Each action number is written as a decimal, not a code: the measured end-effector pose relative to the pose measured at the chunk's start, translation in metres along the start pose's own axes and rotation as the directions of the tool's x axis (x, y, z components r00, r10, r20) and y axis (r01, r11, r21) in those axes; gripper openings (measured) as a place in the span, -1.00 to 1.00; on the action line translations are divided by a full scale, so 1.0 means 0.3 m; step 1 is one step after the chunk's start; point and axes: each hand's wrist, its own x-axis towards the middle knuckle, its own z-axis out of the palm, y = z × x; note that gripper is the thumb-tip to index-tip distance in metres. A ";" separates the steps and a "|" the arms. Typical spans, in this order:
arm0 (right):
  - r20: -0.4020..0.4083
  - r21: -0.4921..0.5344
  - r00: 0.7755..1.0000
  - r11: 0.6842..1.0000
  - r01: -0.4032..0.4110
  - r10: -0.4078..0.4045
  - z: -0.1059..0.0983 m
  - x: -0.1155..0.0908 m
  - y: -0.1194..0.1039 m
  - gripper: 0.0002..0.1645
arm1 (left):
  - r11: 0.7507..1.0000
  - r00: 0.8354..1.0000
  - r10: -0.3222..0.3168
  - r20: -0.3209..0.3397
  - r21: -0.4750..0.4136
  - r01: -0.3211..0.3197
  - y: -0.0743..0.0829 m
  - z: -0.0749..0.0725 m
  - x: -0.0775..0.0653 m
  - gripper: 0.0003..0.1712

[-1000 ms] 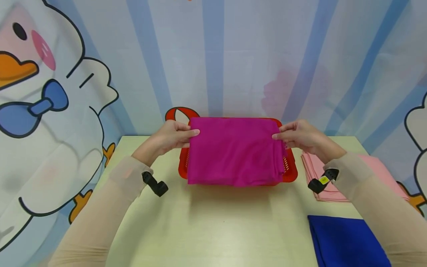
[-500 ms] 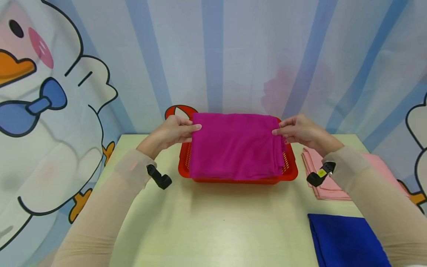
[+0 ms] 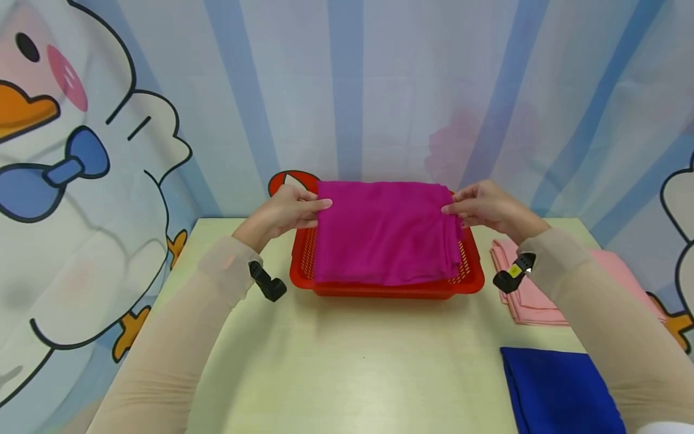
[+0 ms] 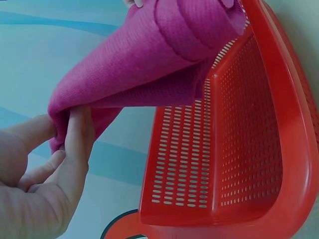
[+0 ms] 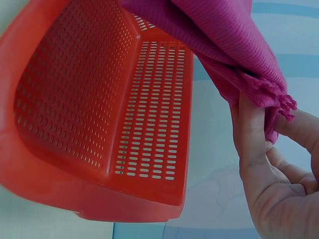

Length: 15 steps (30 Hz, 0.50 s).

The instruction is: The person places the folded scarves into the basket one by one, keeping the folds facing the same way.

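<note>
A folded magenta cloth (image 3: 385, 232) hangs between both hands over a red plastic basket (image 3: 379, 290) with slotted walls. My left hand (image 3: 284, 212) pinches its upper left corner between thumb and fingers. At the upper right corner, my right hand (image 3: 488, 208) pinches the folded layers in the same way. The left wrist view shows the cloth (image 4: 149, 64) above the basket's interior (image 4: 239, 144). In the right wrist view a frayed edge of the cloth (image 5: 264, 89) sticks out beside the fingers, and the basket (image 5: 104, 109) lies below it.
A folded pink cloth (image 3: 534, 307) lies on the table right of the basket, partly under the right forearm. Nearer the front right is a folded blue cloth (image 3: 558, 386). A printed curtain (image 3: 379, 90) stands behind the pale table (image 3: 347, 361).
Both hands have drawn slightly upward and closer together with the magenta cloth. The cloth's lower edge has shifted back, so more of the basket's front rim shows.
</note>
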 end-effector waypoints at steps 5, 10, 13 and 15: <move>-0.021 -0.040 1.000 0.999 -0.011 0.010 0.003 0.015 -0.003 -0.74 | 1.000 1.000 -0.010 -0.018 -0.010 0.010 -0.004 0.007 0.019 -0.28; -0.021 -0.089 1.000 0.996 -0.015 0.014 0.010 0.017 -0.017 -0.69 | 1.000 0.999 -0.022 -0.034 -0.006 0.022 -0.009 0.009 0.041 -0.35; -0.015 -0.093 1.000 0.996 -0.010 0.009 0.016 0.021 -0.022 -0.73 | 1.000 0.999 -0.026 -0.042 0.003 0.026 -0.011 0.012 0.051 -0.39; -0.011 -0.081 1.000 0.997 -0.011 0.010 0.018 0.027 -0.023 -0.76 | 1.000 0.999 -0.027 -0.045 0.009 0.028 -0.013 0.014 0.056 -0.39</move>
